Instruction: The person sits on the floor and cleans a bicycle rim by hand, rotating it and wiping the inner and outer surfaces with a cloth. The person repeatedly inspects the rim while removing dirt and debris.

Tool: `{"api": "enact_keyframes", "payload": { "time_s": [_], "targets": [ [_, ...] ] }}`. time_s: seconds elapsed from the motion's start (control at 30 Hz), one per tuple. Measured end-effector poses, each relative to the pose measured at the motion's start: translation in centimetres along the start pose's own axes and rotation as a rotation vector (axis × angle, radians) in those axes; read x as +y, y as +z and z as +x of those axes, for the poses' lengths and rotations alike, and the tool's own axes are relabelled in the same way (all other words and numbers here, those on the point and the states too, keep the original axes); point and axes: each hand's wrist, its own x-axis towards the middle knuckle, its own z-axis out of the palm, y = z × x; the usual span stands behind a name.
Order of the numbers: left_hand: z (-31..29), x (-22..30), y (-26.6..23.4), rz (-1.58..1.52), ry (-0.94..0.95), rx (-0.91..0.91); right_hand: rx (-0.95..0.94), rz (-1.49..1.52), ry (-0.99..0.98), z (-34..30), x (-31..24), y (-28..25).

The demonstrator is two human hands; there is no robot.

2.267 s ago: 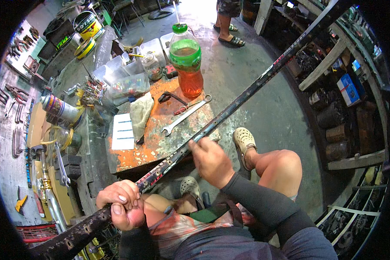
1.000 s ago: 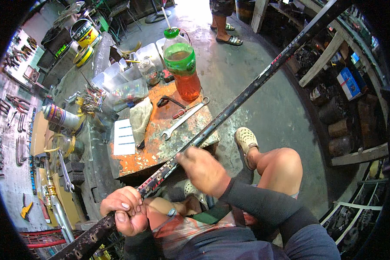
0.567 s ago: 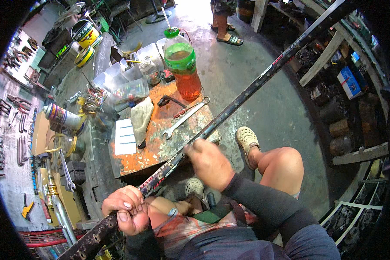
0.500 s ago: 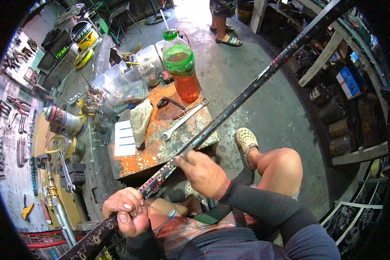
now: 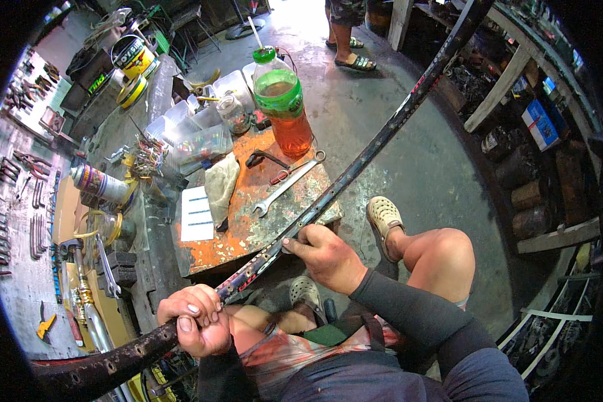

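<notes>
A black bicycle wheel rim (image 5: 355, 171) with a row of holes and worn red-and-white markings runs diagonally across my lap, leaving view at both ends. My left hand (image 5: 195, 318) is closed round its lower part, fingers over the edge. Farther up, my right hand (image 5: 329, 258) has its thumb pressed on the rim, the other fingers curled and partly hidden. Beyond the rim, a low orange table (image 5: 251, 244) with flaking paint carries a combination wrench (image 5: 289, 184), a pale cloth (image 5: 220, 191), a lined white paper (image 5: 196, 216) and a plastic bottle (image 5: 292, 127) of red-orange liquid with a green cap.
Clear plastic boxes (image 5: 204, 144) and a glass jar (image 5: 233, 115) stand behind the table. Left, hand tools hang on a board beside a spray can (image 5: 102, 184). Wooden shelves (image 5: 492, 90) with dark parts line the right. Another person's sandalled feet (image 5: 355, 61) are at the back.
The rim has tilted and turned in my hands: its far end has swung left, and its near end now curves out to the left. My right hand has shifted slightly right.
</notes>
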Motion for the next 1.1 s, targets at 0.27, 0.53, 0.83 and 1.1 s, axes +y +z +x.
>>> {"api": "enact_keyframes", "payload": {
  "time_s": [0.27,0.53,0.83,1.1],
  "targets": [
    [0.1,-0.1,-0.2,-0.006,-0.006,0.000,0.042,0.001,-0.007,0.2,0.2,0.2],
    [-0.1,0.1,0.5,0.009,0.009,0.001,0.024,-0.105,0.095,0.4,-0.9,0.5],
    [-0.3,0.5,1.0,0.030,-0.021,0.055,-0.050,-0.022,0.160,0.7,-2.9,0.4],
    [-0.4,0.4,0.9,0.033,-0.014,0.033,0.043,0.051,0.188,0.5,-3.3,1.5]
  ]
}}
